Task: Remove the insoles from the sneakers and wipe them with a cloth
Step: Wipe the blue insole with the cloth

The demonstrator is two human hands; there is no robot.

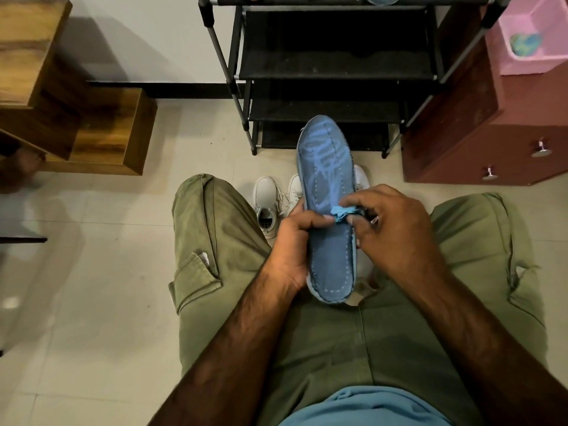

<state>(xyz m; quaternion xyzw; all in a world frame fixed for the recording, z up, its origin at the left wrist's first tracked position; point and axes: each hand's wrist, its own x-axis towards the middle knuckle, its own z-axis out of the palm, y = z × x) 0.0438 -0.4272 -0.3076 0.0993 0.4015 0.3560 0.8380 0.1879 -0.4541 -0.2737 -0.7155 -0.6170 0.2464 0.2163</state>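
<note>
Insole is out, left hand grip clamped on its edge; right hand grip pinches the cloth against its middle. Wiping looks underway. Sneakers wait just beyond both grips; the other insole's state I cannot tell.

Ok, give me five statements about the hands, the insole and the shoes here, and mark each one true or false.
1. The left hand grips the blue insole by its edge. True.
2. The right hand holds nothing. False: its fingers pinch a small blue cloth against the insole.
3. The white sneakers stand on the shoe rack. False: they stand on the floor in front of it, between the person's knees.
4. A pink basket sits on top of the reddish cabinet. True.
5. The insole sits inside a sneaker. False: it is out, held up above the sneakers.
</note>
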